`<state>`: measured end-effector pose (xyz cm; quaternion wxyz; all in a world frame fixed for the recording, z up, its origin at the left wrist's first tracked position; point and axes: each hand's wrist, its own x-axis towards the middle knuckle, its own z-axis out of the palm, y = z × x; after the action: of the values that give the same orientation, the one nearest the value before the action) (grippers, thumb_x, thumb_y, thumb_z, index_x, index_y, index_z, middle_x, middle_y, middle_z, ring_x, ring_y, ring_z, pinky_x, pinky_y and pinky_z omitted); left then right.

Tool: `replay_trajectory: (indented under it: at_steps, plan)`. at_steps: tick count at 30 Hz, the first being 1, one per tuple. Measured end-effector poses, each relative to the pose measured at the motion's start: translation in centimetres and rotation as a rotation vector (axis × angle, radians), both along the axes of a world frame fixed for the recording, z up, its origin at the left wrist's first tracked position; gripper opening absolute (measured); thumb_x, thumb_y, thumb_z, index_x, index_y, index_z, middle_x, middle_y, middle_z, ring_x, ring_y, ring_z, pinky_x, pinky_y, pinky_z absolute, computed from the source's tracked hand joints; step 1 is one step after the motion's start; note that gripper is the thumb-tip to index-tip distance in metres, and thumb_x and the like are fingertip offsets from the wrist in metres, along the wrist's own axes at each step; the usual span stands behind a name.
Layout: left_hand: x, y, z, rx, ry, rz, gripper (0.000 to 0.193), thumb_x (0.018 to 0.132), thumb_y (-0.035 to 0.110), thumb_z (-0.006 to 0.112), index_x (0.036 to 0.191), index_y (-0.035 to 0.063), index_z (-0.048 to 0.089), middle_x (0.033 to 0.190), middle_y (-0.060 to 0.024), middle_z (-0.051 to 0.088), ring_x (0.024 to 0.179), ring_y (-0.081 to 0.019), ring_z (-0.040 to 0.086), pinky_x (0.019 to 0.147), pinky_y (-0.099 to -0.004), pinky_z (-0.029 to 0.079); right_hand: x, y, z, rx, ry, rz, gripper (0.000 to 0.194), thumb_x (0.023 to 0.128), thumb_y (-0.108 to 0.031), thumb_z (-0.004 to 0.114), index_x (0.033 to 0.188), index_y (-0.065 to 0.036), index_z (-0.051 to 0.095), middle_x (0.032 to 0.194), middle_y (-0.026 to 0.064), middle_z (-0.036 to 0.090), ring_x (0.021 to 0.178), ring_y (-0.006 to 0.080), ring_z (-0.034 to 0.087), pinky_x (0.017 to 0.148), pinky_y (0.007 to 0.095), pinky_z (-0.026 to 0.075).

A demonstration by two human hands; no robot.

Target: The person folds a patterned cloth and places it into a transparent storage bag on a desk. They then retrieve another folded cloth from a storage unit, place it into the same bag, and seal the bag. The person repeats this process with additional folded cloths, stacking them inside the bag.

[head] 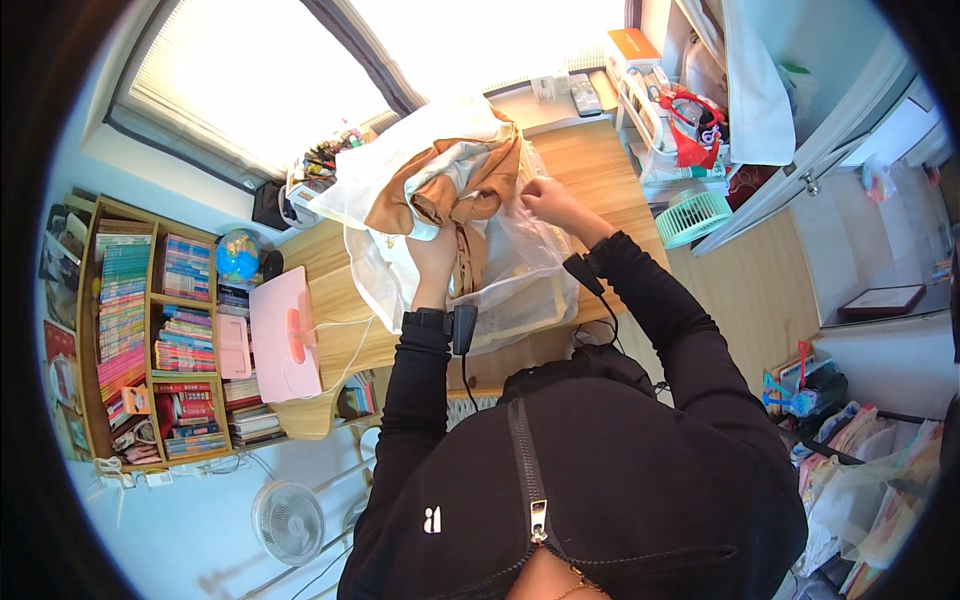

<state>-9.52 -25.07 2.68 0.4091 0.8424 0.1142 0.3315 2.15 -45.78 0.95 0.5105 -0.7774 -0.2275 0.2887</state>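
Observation:
On the wooden desk (592, 165) lies a translucent white fabric storage bag (517, 304) with its top open. Bunched above it is a brown garment (491, 165) with a pale lining, next to white fabric (352, 176). My left hand (433, 259) is under the lower edge of the brown garment, its fingers hidden by the cloth; whether it grips cannot be told. My right hand (547, 201) is at the bag's right side with curled fingers close to the thin translucent material; a hold on it cannot be made out. More brown cloth (469, 262) shows inside the bag, right of my left hand.
Left on the desk stands a pink panel (285, 334) with a white cable, beside a bookshelf (154, 300) and a globe (238, 255). A box of pens (319, 169) is by the window. A white cart (652, 142) and green fan (694, 217) stand right.

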Motion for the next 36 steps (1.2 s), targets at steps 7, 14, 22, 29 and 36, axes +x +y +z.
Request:
replay_trajectory:
  at_steps: [7, 14, 22, 29, 36]
  plan:
    - [-0.2, -0.7, -0.1, -0.049, -0.034, 0.028, 0.029, 0.085, 0.007, 0.065, 0.112, -0.0019, 0.060, 0.109, -0.0160, 0.068, 0.102, -0.0318, 0.066, 0.088, -0.0373, 0.051, -5.8, 2.0, -4.3, -0.565, -0.614, -0.257, 0.067, 0.075, -0.043, 0.080, 0.119, 0.000, 0.052, 0.120, 0.0213, 0.055, 0.117, 0.0383, 0.053, 0.095, 0.0466, 0.046]
    - [-0.6, 0.1, -0.6, -0.187, -0.002, 0.043, 0.032, 0.084, 0.002, 0.063, 0.114, -0.0042, 0.058, 0.114, -0.0153, 0.067, 0.107, -0.0295, 0.064, 0.093, -0.0357, 0.048, -2.7, 2.7, -6.8, -0.448, -0.416, -0.324, 0.055, 0.078, -0.039, 0.078, 0.110, 0.001, 0.057, 0.102, 0.0208, 0.070, 0.092, 0.0350, 0.070, 0.077, 0.0452, 0.055]
    - [-1.4, 0.6, -1.3, -0.183, -0.038, 0.077, 0.032, 0.083, 0.002, 0.064, 0.115, -0.0047, 0.058, 0.112, -0.0129, 0.066, 0.106, -0.0288, 0.063, 0.094, -0.0363, 0.047, 1.8, 0.9, -6.1, 0.250, -0.060, -0.355, 0.027, 0.092, -0.030, 0.064, 0.094, -0.003, 0.061, 0.075, 0.0107, 0.066, 0.062, 0.0219, 0.064, 0.056, 0.0333, 0.051]
    - [-4.2, -2.4, -0.9, 0.015, 0.198, -0.088, 0.051, 0.075, 0.007, 0.074, 0.122, -0.0011, 0.057, 0.107, -0.0193, 0.064, 0.100, -0.0360, 0.062, 0.085, -0.0401, 0.050, 1.2, -3.4, 1.5, 0.550, -0.063, -0.453, 0.024, 0.095, -0.022, 0.058, 0.082, -0.002, 0.060, 0.066, 0.0071, 0.062, 0.054, 0.0184, 0.056, 0.052, 0.0327, 0.047]
    - [-3.3, -8.9, 0.9, 0.815, 0.486, -0.451, 0.093, 0.057, 0.024, 0.087, 0.138, 0.0051, 0.044, 0.124, -0.0144, 0.052, 0.115, -0.0329, 0.052, 0.092, -0.0428, 0.045, -1.6, -2.9, 1.0, 0.061, -0.621, -0.504, 0.026, 0.092, -0.030, 0.060, 0.087, -0.004, 0.059, 0.085, 0.0219, 0.065, 0.082, 0.0443, 0.062, 0.069, 0.0507, 0.049]
